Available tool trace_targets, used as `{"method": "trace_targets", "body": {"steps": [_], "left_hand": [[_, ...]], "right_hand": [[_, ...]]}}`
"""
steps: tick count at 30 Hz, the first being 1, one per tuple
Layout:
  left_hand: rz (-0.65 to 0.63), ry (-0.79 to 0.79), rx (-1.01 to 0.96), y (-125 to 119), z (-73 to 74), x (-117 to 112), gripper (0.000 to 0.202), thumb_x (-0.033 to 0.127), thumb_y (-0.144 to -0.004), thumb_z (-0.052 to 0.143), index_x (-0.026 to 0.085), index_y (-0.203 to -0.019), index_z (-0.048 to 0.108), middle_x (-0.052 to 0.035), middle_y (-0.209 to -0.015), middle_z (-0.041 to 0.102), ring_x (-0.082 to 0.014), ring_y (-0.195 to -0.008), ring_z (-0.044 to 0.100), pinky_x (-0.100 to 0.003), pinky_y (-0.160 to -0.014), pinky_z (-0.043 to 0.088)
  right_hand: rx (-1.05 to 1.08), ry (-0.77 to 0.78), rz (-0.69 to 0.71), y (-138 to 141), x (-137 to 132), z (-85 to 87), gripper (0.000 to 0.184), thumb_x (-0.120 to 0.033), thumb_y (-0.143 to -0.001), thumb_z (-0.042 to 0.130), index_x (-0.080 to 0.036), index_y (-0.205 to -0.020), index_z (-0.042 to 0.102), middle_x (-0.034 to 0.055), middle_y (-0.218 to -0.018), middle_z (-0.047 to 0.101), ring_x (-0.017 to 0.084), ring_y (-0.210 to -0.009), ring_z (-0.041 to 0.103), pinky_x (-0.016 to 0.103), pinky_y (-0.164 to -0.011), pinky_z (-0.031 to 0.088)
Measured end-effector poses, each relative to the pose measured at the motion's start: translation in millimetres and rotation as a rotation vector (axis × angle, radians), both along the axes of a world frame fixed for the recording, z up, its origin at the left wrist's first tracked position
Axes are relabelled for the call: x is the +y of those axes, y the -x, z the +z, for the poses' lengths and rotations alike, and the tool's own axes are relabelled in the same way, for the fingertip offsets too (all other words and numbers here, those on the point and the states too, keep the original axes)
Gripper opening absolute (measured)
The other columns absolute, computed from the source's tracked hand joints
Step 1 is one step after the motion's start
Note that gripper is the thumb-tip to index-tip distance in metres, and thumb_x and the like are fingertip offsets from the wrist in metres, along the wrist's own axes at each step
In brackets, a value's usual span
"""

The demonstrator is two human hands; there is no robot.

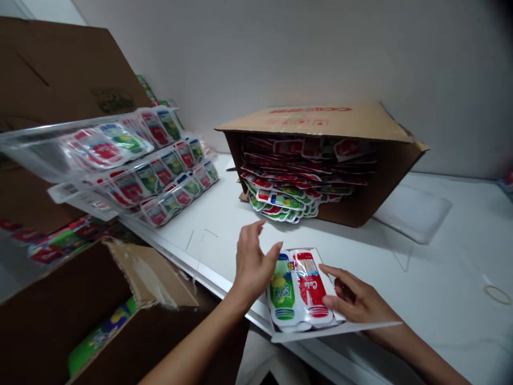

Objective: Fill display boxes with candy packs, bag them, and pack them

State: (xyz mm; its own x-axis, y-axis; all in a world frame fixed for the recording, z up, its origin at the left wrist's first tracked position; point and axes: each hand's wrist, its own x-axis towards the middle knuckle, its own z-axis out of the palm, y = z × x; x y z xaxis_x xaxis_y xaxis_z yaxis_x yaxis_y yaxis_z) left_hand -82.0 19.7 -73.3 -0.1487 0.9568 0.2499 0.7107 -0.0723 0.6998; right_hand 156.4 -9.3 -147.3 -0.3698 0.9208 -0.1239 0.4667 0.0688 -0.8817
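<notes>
A blister pack [301, 291] with a green Sprite-bottle shape and a red Cola-bottle shape lies on a white card [344, 327] at the near table edge. My left hand [252, 264] rests at the pack's left side, thumb touching its top, fingers spread and raised. My right hand [355, 299] holds the pack's right side, thumb on the red bottle, fingers curled beneath the card. A cardboard box [332, 155] lying on its side behind them is stuffed with stacked packs of the same kind, some spilling out at its mouth [282, 206].
Clear plastic trays [132, 160] loaded with packs stick out at the left over the table. Open cardboard boxes [120, 310] stand at lower left. An empty clear tray [412, 211] lies right of the box. A rubber band [497, 294] lies far right. The wall is close behind.
</notes>
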Motion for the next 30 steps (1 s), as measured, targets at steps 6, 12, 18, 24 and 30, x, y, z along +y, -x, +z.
{"method": "trace_targets", "body": {"steps": [6, 12, 18, 24, 30], "left_hand": [[0.067, 0.353, -0.546, 12, -45.3, -25, 0.076, 0.031, -0.073, 0.073, 0.014, -0.136, 0.036, -0.016, -0.125, 0.053, -0.0267, -0.115, 0.056, -0.04, -0.095, 0.047], [0.107, 0.251, -1.191, 4, -47.2, -43, 0.06, 0.056, -0.078, 0.067, 0.018, -0.123, 0.058, -0.0141, -0.135, 0.056, -0.0277, -0.123, 0.054, -0.038, -0.104, 0.043], [0.105, 0.25, -1.32, -6, -70.2, -58, 0.069, 0.046, -0.07, 0.079, 0.021, -0.129, 0.052, -0.0125, -0.143, 0.049, -0.0264, -0.117, 0.059, -0.035, -0.096, 0.05], [0.256, 0.058, -0.525, -14, -64.7, -60, 0.035, 0.028, -0.081, 0.066, 0.02, -0.114, 0.056, -0.0099, -0.118, 0.056, -0.0259, -0.114, 0.053, -0.043, -0.099, 0.044], [0.033, -0.062, -0.154, 0, -54.6, -63, 0.012, 0.021, -0.087, 0.055, 0.019, -0.087, 0.067, -0.0093, -0.101, 0.056, -0.0243, -0.102, 0.054, -0.039, -0.09, 0.047]], "right_hand": [[-0.449, -0.368, 0.137, -7, 7, 13.0, 0.051, -0.052, -0.087, 0.053, -0.035, -0.136, 0.052, 0.0066, -0.108, 0.06, 0.022, -0.086, 0.064, 0.035, -0.07, 0.054], [-0.431, -0.423, 0.154, -6, 4, 11.7, 0.048, -0.047, -0.091, 0.05, -0.033, -0.136, 0.052, 0.0073, -0.133, 0.052, 0.023, -0.11, 0.061, 0.033, -0.084, 0.056], [-0.435, -0.402, 0.155, -8, 5, 9.1, 0.05, -0.05, -0.089, 0.052, -0.034, -0.136, 0.052, 0.0067, -0.129, 0.054, 0.023, -0.103, 0.064, 0.033, -0.084, 0.057], [-0.372, -0.394, 0.143, -5, 3, 8.2, 0.049, -0.05, -0.087, 0.056, -0.031, -0.132, 0.056, 0.0082, -0.117, 0.056, 0.022, -0.095, 0.065, 0.031, -0.079, 0.058], [-0.267, -0.386, 0.238, -17, 2, 7.7, 0.034, -0.037, -0.093, 0.047, -0.029, -0.121, 0.064, 0.0098, -0.114, 0.058, 0.022, -0.097, 0.064, 0.031, -0.08, 0.057]]}}
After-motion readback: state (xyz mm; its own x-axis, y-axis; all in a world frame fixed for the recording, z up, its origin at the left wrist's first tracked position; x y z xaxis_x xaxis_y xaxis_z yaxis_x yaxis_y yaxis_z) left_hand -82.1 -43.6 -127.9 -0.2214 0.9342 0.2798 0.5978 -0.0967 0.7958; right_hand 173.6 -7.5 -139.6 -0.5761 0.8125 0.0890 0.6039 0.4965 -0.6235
